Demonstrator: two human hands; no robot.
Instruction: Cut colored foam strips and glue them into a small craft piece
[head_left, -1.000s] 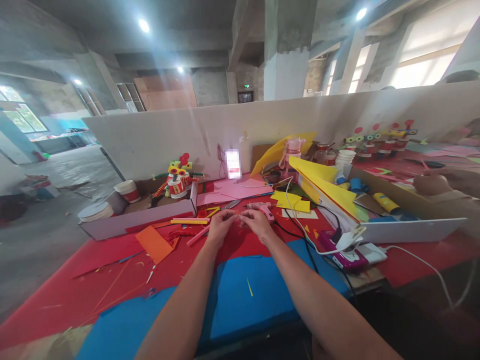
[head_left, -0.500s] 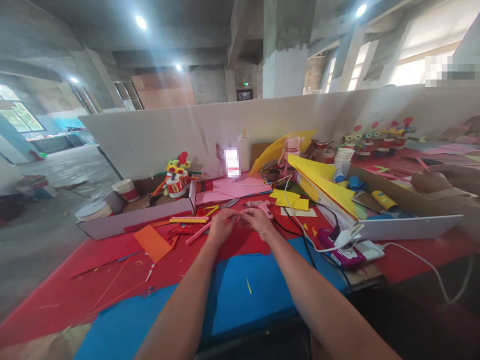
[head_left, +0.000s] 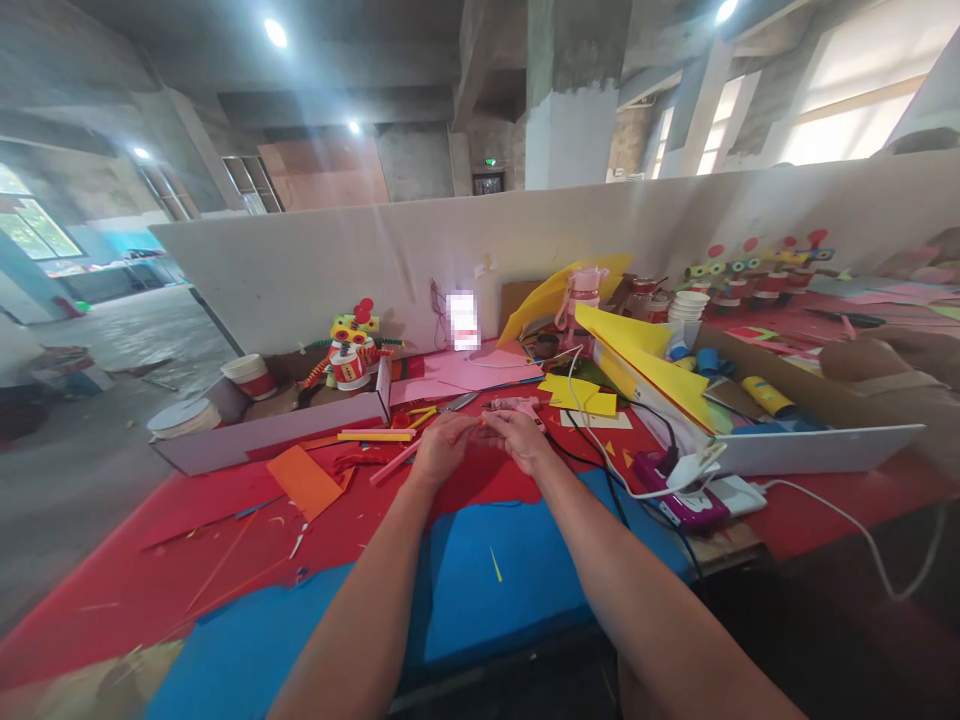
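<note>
My left hand [head_left: 442, 448] and my right hand [head_left: 517, 438] meet over the red table covering, fingertips pinched together. A tiny orange-red bit shows between them, too small to name. Just behind the right hand lies a pink glue gun [head_left: 531, 407], partly hidden by the fingers. Scissors [head_left: 459, 402] rest behind the left hand. Beside the left wrist is a pink paper strip [head_left: 391, 466], with a pink and yellow strip pair [head_left: 375, 436] farther left. Blue paper [head_left: 502, 570] spreads under my forearms.
A box [head_left: 277, 440] at left holds paper cups and a robot figure [head_left: 351, 352] made from a cup. Orange paper [head_left: 306, 482] lies in front. To the right are yellow sheets [head_left: 581, 395], a purple power strip [head_left: 679, 492] with cables, and a box [head_left: 817, 458] of paper rolls.
Both hands stay together in nearly the same place. The fingers have shifted slightly, and the orange-red bit now shows between the fingertips. The view has tilted a little.
</note>
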